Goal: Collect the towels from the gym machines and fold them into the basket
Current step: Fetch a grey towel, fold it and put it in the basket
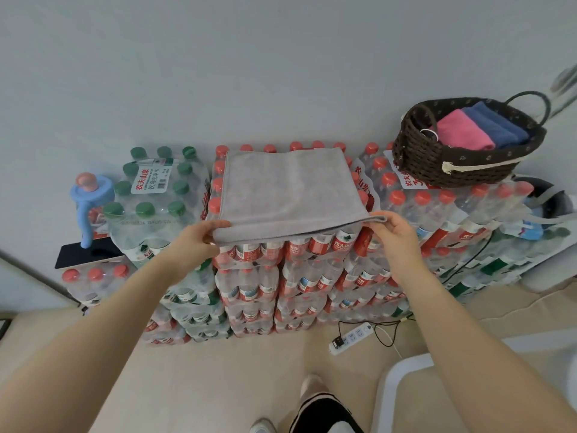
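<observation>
While both arms reach forward over the floor, the left hand (204, 234) pinches the near left corner of a grey towel (290, 189), thumb on top and fingers curled under the folded edge. The right hand (395, 228) grips the near right corner of the same towel, fingers bent over the thin edge. The towel lies folded flat between the two hands and stretches away from them across the red caps of a shrink-wrapped pack of water bottles (281, 254), its near edge hanging just past the front of the pack.

Beyond the right hand and off to its right, a dark woven basket (462, 164) sits on another pack of red-capped bottles. Inside it a pink towel (462, 132) and a blue towel (496, 123) lie folded side by side, the pink one nearer the hands. One loop handle of the basket stands up at its far end.

To the left of the left hand is a pack of green-capped bottles (156, 189), and further left a light blue pump-like object (89, 201) with a pink top stands above a dark flat phone or tablet (84, 254). Below the right forearm, a white power strip (351, 337) with a black cable lies on the beige floor (218, 385) at the foot of the stacked packs. A pale grey wall (281, 73) rises behind everything.
</observation>
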### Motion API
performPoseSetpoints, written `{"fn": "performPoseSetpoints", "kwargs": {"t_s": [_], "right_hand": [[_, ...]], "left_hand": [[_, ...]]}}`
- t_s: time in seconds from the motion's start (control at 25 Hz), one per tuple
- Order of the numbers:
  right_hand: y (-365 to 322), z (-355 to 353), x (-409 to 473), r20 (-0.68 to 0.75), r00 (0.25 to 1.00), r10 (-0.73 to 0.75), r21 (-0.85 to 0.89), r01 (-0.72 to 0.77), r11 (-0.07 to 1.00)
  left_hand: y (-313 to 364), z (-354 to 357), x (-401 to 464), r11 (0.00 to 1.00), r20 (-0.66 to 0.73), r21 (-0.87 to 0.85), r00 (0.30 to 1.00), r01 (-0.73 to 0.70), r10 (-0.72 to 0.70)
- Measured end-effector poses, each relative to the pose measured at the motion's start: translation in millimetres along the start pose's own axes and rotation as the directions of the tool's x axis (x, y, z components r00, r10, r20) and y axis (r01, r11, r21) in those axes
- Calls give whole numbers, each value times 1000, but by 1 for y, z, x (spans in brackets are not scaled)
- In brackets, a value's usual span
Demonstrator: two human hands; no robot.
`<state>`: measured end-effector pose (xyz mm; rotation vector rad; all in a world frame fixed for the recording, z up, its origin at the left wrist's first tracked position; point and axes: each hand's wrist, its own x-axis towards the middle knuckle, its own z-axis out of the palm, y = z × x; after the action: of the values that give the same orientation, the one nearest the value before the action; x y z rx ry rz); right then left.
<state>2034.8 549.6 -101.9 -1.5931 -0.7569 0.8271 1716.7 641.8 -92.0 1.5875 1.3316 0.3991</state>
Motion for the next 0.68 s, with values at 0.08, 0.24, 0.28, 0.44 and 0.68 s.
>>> {"fn": "performPoseSetpoints", "kwargs": {"t_s": [0.08, 0.24, 0.28, 0.44, 0.68], "right_hand": [[-12, 8, 11, -53, 998, -34, -18, 33, 999], [-28, 20, 54, -98, 993, -69, -93, 60, 994], [-32, 23, 66, -76, 994, -75, -87, 68, 994], [-50, 44, 124, -49, 998, -37, 43, 39, 998], [-47, 67, 209, 59, 995, -83, -350, 98, 932]], "left_hand": [[12, 0, 7, 987, -124, 145, 988, -69, 87], [33, -9, 36, 986, -251, 110, 957, -121, 146], [39, -13, 45, 986, -262, 107, 953, -126, 150], [57, -30, 96, 986, -284, 112, 947, -121, 149], [67, -40, 175, 962, -86, -238, 983, 137, -161]]}}
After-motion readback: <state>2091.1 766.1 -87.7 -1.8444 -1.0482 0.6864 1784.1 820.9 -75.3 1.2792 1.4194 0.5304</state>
